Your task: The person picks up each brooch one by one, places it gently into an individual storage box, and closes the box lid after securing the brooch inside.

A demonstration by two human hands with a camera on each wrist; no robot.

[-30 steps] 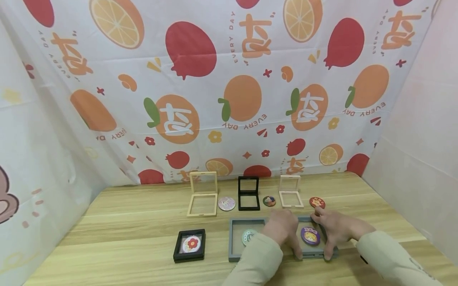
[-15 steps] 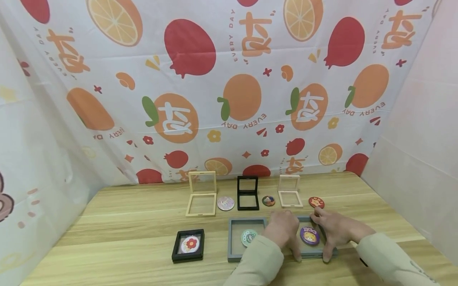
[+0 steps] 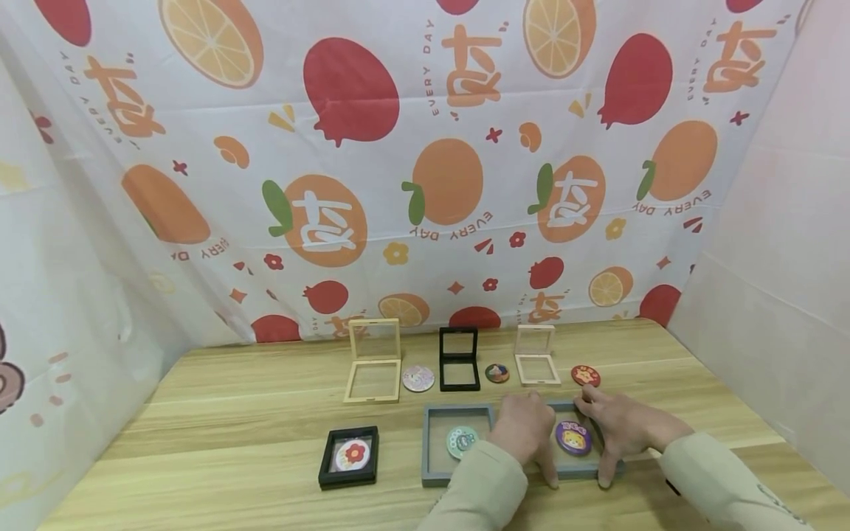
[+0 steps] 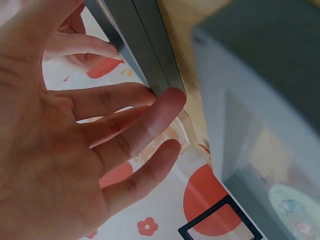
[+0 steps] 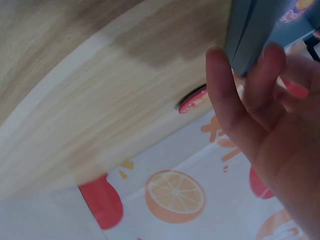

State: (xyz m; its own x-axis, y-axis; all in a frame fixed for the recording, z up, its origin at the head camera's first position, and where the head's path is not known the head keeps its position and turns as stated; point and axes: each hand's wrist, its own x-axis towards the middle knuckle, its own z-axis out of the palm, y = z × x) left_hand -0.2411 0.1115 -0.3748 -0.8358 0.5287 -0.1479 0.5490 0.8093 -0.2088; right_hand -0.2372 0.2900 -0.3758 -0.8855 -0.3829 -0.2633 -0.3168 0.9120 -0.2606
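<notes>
In the head view, my left hand (image 3: pixel 527 428) and right hand (image 3: pixel 624 425) grip opposite ends of a grey display frame (image 3: pixel 581 471). Each thumb is at the near edge, with fingers at the far side. A purple round badge (image 3: pixel 574 438) with a yellow cartoon face shows inside it. The left wrist view has my left fingers (image 4: pixel 165 107) bent against the side of the grey frame (image 4: pixel 152 47). From the right wrist, two fingertips (image 5: pixel 218 62) touch the frame's corner (image 5: pixel 245 37). My left hand covers part of the frame's left side.
A second grey frame (image 3: pixel 428 446) with a mint badge (image 3: pixel 461 442) lies just left. Further left is a black frame (image 3: pixel 327 464) with a flower badge (image 3: pixel 353 453). Behind stand open yellow (image 3: pixel 350 376), black (image 3: pixel 443 369) and pale (image 3: pixel 539 382) frames, beside pink (image 3: pixel 418 378), dark (image 3: pixel 496 372) and red (image 3: pixel 585 375) badges.
Both hands keep their hold on the grey frame, almost still. The head view has shifted slightly; the other frames and badges stay where they were.
</notes>
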